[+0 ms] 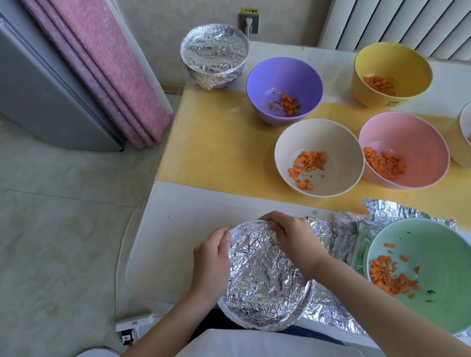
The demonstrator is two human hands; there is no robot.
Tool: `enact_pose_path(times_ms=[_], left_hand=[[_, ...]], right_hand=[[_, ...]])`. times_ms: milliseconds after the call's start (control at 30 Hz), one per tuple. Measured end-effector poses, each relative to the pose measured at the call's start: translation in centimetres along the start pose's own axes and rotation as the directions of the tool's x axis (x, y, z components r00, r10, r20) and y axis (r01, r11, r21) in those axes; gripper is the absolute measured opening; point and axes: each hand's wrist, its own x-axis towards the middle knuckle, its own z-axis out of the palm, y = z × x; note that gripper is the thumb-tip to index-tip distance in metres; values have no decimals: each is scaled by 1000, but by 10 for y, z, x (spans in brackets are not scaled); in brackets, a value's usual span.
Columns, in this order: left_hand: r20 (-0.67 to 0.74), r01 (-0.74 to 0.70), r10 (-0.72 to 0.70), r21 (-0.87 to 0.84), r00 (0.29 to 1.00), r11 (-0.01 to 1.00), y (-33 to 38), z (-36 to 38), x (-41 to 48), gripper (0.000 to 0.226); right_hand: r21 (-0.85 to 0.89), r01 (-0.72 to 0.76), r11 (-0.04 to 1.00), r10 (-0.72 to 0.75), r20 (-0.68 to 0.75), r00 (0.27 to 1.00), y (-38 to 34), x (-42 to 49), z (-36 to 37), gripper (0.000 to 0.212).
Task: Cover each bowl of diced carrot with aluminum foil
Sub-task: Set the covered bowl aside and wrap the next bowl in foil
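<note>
The white surface (pixel 194 202) is crowded. A green bowl (pixel 445 258) of diced carrot sits on loose foil sheets (pixel 341 237), just right of the foil-covered bowl (pixel 265 277) at the near edge. A pink bowl (pixel 418 135) and a cream bowl (pixel 322 139) stand behind. The left hand (pixel 211 262) and the right hand (pixel 292 239) curl over the covered bowl's rim, gripping foil.

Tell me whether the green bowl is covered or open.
Open. The green bowl shows its diced carrot bare; crumpled aluminum foil lies beneath and beside it, not over its rim.
</note>
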Motion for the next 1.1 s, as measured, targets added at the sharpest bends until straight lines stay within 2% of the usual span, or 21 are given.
enact_pose_path(times_ms=[167,267,367,500,667,833,933,1033,1100], left_hand=[[29,83,-80,-123,996,989,4,-4,0,24],[39,88,-84,-113,996,990,5,-4,-5,35],[20,92,-90,-99,996,991,2,-3,-7,25],[-38,85,-88,-54,995,995,0,0,-6,21],[-102,57,-58,-10,993,998,8,-3,-2,25],[-128,41,-49,-68,991,997,11,-14,9,24],[-220,45,-62,-82,974,996,11,-24,24,32],[-344,72,-109,-119,933,990,14,-37,45,27],[-427,69,-128,-151,895,986,17,-44,63,25]], right_hand=[[59,-61,996,61,-4,998,-5,-2,-8,22],[81,-143,986,144,-4,990,-8,-7,-15,25],[67,-210,975,210,18,978,-8,-15,-15,29],[42,-221,974,222,-9,975,-6,-23,-12,30],[39,-158,987,162,-97,982,-6,-20,-8,28],[104,-136,985,145,-84,986,-20,-3,-13,29],[139,-70,988,89,-132,987,-31,16,-23,32],[12,24,1000,-20,-239,971,-31,38,-32,32],[-114,67,991,-94,-251,963,-28,54,-37,33]])
